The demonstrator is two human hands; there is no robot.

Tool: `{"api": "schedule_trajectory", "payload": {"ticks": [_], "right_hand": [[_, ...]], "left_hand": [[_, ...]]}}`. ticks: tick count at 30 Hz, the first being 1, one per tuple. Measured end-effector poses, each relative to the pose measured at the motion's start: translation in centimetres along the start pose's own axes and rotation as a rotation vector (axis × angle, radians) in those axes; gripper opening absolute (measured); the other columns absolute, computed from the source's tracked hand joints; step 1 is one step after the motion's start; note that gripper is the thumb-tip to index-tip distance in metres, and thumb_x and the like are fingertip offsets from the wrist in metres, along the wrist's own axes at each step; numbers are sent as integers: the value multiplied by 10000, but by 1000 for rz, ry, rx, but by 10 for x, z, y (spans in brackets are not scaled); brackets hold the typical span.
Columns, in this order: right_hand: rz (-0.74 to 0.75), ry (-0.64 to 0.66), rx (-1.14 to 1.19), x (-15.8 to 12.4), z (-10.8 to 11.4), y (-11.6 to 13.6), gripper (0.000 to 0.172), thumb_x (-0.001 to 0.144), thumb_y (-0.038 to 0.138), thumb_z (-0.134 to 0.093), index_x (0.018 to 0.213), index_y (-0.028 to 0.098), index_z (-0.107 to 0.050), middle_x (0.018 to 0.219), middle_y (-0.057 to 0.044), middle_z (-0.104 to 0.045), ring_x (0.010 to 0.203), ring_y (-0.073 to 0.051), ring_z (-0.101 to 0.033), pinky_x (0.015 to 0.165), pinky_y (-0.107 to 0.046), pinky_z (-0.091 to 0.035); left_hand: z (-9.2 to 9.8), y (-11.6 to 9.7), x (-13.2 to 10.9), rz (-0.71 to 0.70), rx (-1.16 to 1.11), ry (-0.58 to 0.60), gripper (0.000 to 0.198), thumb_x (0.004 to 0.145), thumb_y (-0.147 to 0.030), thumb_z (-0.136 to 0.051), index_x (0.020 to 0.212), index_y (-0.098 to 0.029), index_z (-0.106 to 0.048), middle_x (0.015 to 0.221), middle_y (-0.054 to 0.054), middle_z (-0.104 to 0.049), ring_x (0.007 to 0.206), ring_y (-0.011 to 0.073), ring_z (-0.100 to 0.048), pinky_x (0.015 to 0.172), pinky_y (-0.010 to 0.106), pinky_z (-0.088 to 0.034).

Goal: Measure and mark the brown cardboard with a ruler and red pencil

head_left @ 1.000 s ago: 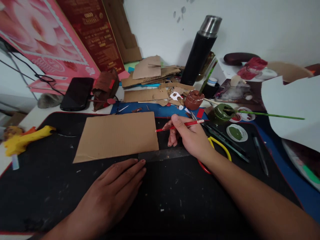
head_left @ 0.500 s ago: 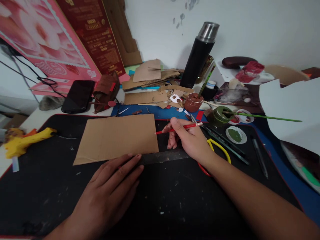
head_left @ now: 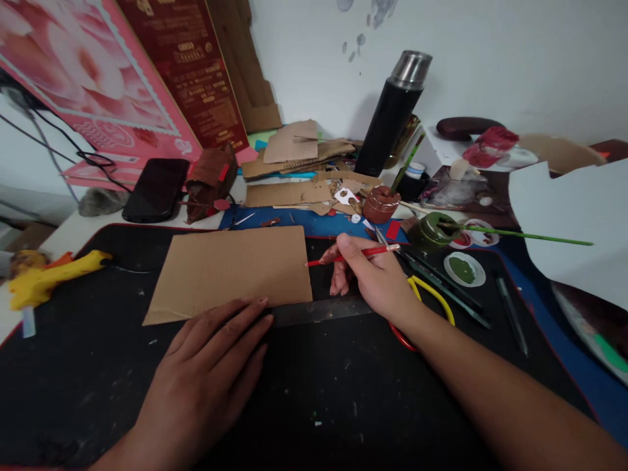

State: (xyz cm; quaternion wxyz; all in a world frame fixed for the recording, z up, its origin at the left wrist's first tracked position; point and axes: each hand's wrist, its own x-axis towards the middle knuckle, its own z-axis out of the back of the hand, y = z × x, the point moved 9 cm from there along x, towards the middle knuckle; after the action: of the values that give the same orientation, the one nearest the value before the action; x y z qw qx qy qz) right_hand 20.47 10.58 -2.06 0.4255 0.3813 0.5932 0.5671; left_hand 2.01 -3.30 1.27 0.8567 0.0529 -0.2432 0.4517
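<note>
A flat piece of brown cardboard (head_left: pixel 235 268) lies on the black mat. Along its near edge runs a dark see-through ruler (head_left: pixel 324 311), partly covered by my left hand. My left hand (head_left: pixel 206 366) rests flat with fingers stretched out over the ruler's left end and the cardboard's lower edge. Pinched in my right hand (head_left: pixel 375 275) is a red pencil (head_left: pixel 338 257), its tip at the cardboard's right edge. The lower fingers of that hand hang just above the ruler's right part. Scissors (head_left: pixel 432 297) with yellow and red handles lie partly beneath my right wrist.
A yellow glue gun (head_left: pixel 53 278) lies at the left, near a black phone (head_left: pixel 156 190). Cardboard scraps (head_left: pixel 289 193), a black flask (head_left: pixel 390 121), a brown paint jar (head_left: pixel 380 204) and a green paint jar (head_left: pixel 432 232) stand behind. Pens (head_left: pixel 511 311) lie at the right.
My left hand has slid slightly left and toward me along the ruler. The right hand and pencil have hardly moved; the whole view has shifted a little.
</note>
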Motion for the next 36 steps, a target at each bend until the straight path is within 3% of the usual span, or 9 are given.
{"api": "schedule_trajectory", "payload": {"ticks": [17, 23, 36], "right_hand": [[31, -58, 15, -2, 3, 4, 513, 998, 674, -678, 832, 192, -746, 520, 26, -621, 490, -157, -671, 487, -280, -506], [72, -41, -35, -4, 0, 6, 530, 1036, 665, -626, 855, 185, -759, 531, 23, -632, 499, -153, -670, 496, -275, -513], [81, -89, 1, -7, -1, 15, 506, 1018, 656, -668, 833, 193, -756, 516, 23, -619, 468, -165, -660, 481, -296, -513]], "left_hand": [[7, -14, -1, -37, -107, -37, 186, 1082, -136, -609, 1192, -148, -759, 1241, 34, -813, 1209, 248, -711, 1015, 406, -522], [3, -14, -2, -44, -74, 1, 249, 1108, -161, -578, 1302, -125, -729, 1348, 53, -776, 1240, 254, -695, 1016, 409, -513], [-1, -15, 0, -41, -110, 11, 201, 1090, -165, -606, 1205, -129, -767, 1309, 43, -793, 1192, 245, -715, 1009, 400, -532]]}}
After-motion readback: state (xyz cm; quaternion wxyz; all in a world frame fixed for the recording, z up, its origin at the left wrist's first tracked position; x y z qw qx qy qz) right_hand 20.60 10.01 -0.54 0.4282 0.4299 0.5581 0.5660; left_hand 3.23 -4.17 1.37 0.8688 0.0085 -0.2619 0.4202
